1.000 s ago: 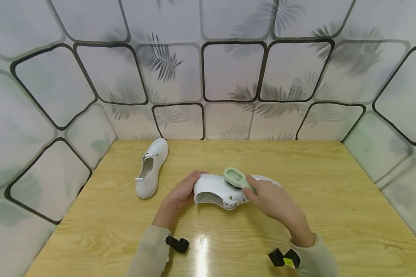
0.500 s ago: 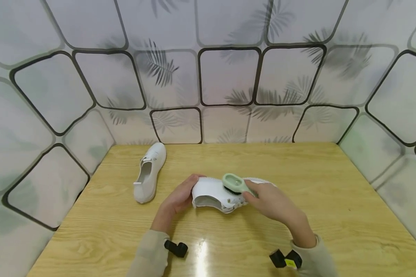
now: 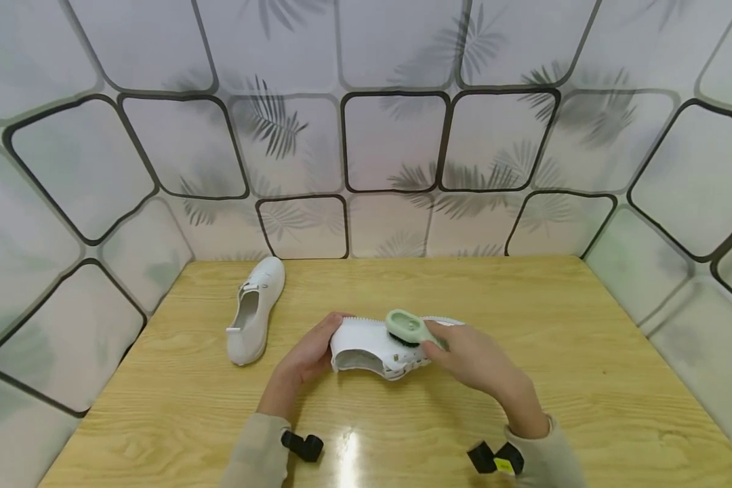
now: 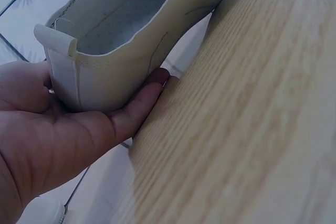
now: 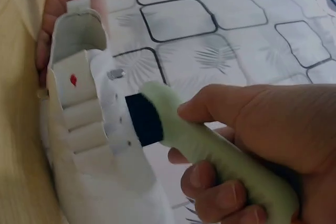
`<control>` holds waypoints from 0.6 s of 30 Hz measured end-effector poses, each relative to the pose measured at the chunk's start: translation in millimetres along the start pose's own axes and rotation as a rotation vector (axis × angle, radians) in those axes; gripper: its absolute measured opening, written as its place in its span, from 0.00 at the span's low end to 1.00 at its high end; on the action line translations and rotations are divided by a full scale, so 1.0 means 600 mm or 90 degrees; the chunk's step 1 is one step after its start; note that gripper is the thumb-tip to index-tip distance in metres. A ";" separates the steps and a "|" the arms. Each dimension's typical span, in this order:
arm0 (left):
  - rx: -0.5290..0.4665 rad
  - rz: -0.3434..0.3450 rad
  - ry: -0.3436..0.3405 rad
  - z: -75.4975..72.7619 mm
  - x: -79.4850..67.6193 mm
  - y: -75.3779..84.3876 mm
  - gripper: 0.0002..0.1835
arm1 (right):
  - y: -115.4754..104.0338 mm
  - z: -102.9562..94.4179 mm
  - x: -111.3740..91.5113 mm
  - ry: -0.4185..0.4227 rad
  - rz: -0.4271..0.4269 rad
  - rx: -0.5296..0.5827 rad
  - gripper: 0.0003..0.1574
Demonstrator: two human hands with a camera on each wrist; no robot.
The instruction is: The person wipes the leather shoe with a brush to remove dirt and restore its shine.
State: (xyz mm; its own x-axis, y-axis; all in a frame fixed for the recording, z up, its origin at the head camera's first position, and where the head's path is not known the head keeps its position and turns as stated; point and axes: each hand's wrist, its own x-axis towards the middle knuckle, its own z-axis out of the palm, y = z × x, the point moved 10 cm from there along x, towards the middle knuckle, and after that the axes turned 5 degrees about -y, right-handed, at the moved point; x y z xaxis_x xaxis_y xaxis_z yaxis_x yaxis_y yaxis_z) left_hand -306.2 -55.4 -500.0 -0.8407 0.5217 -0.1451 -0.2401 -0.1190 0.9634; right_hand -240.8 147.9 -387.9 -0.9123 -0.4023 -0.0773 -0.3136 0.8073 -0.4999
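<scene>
A white shoe (image 3: 360, 335) lies tilted on its side in the head view, its opening turned toward me. My left hand (image 3: 308, 352) grips its heel; in the left wrist view the fingers (image 4: 139, 106) curl round the shoe's back (image 4: 100, 80). With my right hand (image 3: 478, 359) I hold a light-green shoe brush (image 3: 405, 325) by its handle. Its dark bristles (image 5: 143, 120) meet the upper beside the eyelets in the right wrist view. The thumb (image 5: 205, 103) lies along the green handle (image 5: 226, 158). The shoe's toe is partly hidden behind my right hand.
A second white shoe (image 3: 256, 312) stands at the back left of the wooden table (image 3: 555, 339). Patterned panels (image 3: 396, 142) enclose the table at the back and sides. Black wrist cameras (image 3: 303, 446) sit at both cuffs.
The head view has shifted, so everything appears slightly lower and farther left. Both hands keep their holds, and the brush stays against nearly the same part of the shoe.
</scene>
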 end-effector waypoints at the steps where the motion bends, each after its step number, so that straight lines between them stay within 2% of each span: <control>1: -0.003 -0.001 -0.003 0.000 -0.001 0.000 0.23 | 0.004 -0.005 -0.001 0.006 0.011 -0.007 0.33; 3: -0.008 0.002 -0.004 0.001 -0.002 0.001 0.23 | 0.011 -0.011 -0.002 0.020 0.029 -0.024 0.34; 6: -0.019 0.002 0.007 -0.004 -0.006 0.000 0.22 | 0.007 -0.005 0.007 0.032 0.013 -0.049 0.35; 10: -0.026 0.007 0.006 -0.003 -0.004 -0.002 0.21 | -0.002 0.005 0.007 -0.004 -0.017 -0.012 0.35; 12: -0.017 0.011 0.000 0.000 0.000 -0.001 0.21 | 0.006 -0.001 0.000 -0.018 0.001 -0.006 0.34; 16: 0.005 0.018 -0.003 0.001 0.004 0.003 0.21 | 0.025 -0.017 -0.006 -0.009 0.051 -0.018 0.34; 18: 0.008 0.012 0.007 -0.004 0.000 0.001 0.21 | 0.023 -0.012 0.001 -0.003 0.047 -0.029 0.35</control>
State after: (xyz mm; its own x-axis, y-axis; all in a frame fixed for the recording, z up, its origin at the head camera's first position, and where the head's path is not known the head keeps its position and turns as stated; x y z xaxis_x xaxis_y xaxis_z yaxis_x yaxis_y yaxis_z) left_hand -307.6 -57.5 -499.8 -0.8504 0.5100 -0.1291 -0.2177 -0.1177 0.9689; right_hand -247.3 162.1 -388.8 -0.9322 -0.3429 -0.1158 -0.2575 0.8532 -0.4535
